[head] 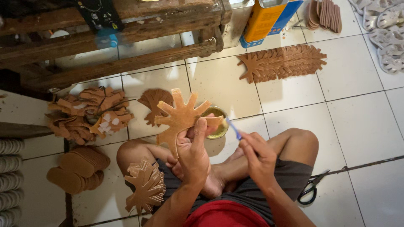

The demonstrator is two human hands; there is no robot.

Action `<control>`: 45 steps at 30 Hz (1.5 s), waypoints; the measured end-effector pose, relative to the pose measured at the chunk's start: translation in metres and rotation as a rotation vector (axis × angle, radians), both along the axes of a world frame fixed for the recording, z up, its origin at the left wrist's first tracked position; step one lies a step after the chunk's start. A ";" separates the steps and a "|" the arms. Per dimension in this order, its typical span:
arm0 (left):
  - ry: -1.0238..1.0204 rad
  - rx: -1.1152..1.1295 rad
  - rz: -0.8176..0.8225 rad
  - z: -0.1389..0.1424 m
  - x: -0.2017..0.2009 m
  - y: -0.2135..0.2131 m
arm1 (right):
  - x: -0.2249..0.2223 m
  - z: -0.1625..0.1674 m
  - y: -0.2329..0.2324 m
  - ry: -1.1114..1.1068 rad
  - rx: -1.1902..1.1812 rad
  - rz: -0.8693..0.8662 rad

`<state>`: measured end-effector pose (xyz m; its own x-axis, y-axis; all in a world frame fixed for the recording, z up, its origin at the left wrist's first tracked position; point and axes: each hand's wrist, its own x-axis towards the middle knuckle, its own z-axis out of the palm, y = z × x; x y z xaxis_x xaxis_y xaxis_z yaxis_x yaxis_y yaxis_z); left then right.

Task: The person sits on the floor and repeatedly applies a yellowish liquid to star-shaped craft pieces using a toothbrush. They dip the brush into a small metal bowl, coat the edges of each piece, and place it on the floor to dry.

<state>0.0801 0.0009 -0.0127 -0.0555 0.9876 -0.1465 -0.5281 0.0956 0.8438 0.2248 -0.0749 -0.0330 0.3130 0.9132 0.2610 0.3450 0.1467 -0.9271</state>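
Across pale floor tiles (362, 122), seated cross-legged with bare knees out to either side, well within arm's reach of everything. Along the top edge, a dark wooden frame (126, 63), rough and low. Beside it, a tall yellow and blue can (267, 19), parked out of the way of the hands.

Upper right, a long fanned row of brown cut pieces (282, 63), overlapped like shingles, each edge left showing; by the look of it, spread flat rather than heaped to keep faces from touching. Far right, white sandal soles (387, 33) in a loose heap. Left, a tangled pile of brown pieces (88, 113), some with pale patches. Below that, a slumped stack of oval insoles (78, 168). On the left thigh, a neat stack of cut shapes (147, 189), set close, probably for easy picking.

At the centre, raised above the lap: a star-shaped brown piece (181, 117), many-armed, flat face turned upward. Gripped from below by the left hand (193, 155), thumb pressed on the near face, other fingers curled behind, seemingly to steady it and leave the face bare. Just behind it on the floor, partly hidden, a round tin (216, 122) with a yellowish inside, near enough for dipping.

Right hand (259, 157) closed, fingertips pinching a blue-handled brush (233, 128), tip angled toward the piece's right arm. Lower right, black scissors (311, 189) lying apart on the tiles.
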 end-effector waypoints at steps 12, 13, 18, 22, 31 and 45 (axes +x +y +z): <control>0.117 -0.011 -0.063 -0.011 0.000 -0.005 | 0.039 -0.030 0.018 0.383 -0.116 -0.297; 0.151 -0.008 -0.076 -0.017 -0.002 -0.002 | 0.050 -0.032 0.018 0.492 -0.085 -0.356; 0.042 -0.016 -0.140 -0.068 0.008 0.023 | 0.123 -0.047 0.011 0.534 0.038 -0.577; -0.052 -0.264 -0.193 -0.109 0.025 0.035 | 0.176 -0.081 0.005 0.370 0.048 -0.674; 0.236 -0.161 -0.448 -0.172 0.118 0.136 | 0.196 -0.122 0.010 0.043 -0.179 -0.751; 0.373 -0.455 -0.413 -0.258 0.244 0.262 | 0.210 -0.137 0.044 -0.087 -0.222 -0.691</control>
